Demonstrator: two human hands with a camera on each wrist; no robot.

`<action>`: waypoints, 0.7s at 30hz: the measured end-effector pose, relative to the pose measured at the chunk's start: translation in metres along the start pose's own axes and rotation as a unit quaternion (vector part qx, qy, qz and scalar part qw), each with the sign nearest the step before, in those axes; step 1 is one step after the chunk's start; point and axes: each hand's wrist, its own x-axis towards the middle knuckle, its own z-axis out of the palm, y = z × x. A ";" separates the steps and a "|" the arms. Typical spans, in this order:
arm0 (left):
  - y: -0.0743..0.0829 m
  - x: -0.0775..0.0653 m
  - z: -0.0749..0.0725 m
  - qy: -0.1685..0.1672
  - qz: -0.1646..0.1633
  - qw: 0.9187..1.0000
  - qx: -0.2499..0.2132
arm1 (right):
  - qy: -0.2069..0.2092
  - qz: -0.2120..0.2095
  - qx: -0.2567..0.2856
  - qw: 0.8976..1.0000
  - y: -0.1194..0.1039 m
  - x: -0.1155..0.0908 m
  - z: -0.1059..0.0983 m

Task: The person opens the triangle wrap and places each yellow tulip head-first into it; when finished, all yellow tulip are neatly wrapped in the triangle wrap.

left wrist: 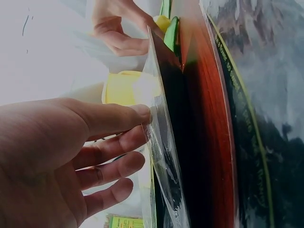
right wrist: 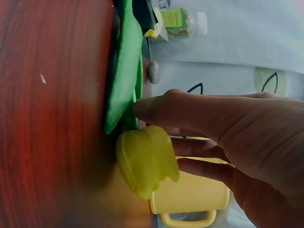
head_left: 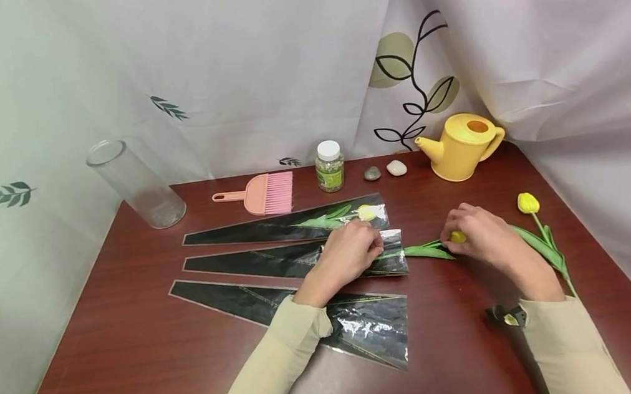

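My left hand (head_left: 352,247) pinches the clear top layer of the middle flower sleeve (head_left: 254,264) near its wide end, thumb against forefinger, lifting the film in the left wrist view. My right hand (head_left: 482,235) pinches the stem of a yellow tulip (right wrist: 145,159) just below its bloom. The tulip's green leaves (head_left: 427,250) point left, and its stem end runs into the sleeve's mouth. Behind lies another sleeve (head_left: 229,234) with a yellow tulip (head_left: 367,212) inside. The front sleeve (head_left: 372,326) lies flat, partly under my left forearm.
Another yellow tulip (head_left: 528,203) lies at the right, its stem passing beside my right forearm. Along the back stand a glass vase (head_left: 152,195), a jar (head_left: 330,167) and a yellow watering can (head_left: 460,150). A pink brush (head_left: 261,194) and two stones (head_left: 396,168) lie between them.
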 end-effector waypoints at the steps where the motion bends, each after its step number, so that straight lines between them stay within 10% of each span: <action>1: 0.000 0.000 0.000 -0.001 0.001 1.000 0.000 | -0.001 -0.002 -0.001 1.000 0.000 0.000 0.001; 21: 0.002 0.000 -0.005 -0.002 0.012 1.000 -0.006 | 0.006 -0.022 0.067 0.998 -0.022 0.010 0.014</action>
